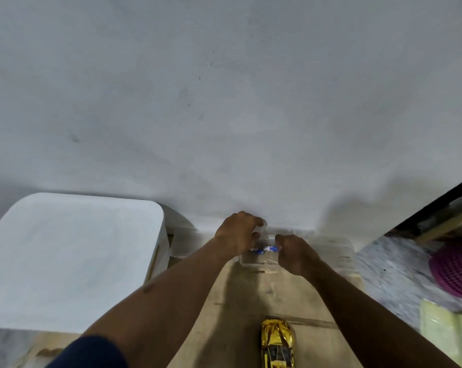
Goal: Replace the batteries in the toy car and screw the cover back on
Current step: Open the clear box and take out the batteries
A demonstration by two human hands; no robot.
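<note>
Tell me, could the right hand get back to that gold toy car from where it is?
Probably yes. The right hand is up at the clear plastic box, and the gold toy car sits nearer the person on the wooden board, with nothing lying between them.

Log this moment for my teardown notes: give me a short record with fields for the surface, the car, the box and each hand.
surface: wooden board, running up to a white wall
toy car: gold toy car, wheels down on the near end of the board, untouched
box: clear plastic box at the far end, blue-and-white items inside, likely batteries
left hand: left hand on the box's far left edge
right hand: right hand on the box's right side
beside: white bin to the left
</note>
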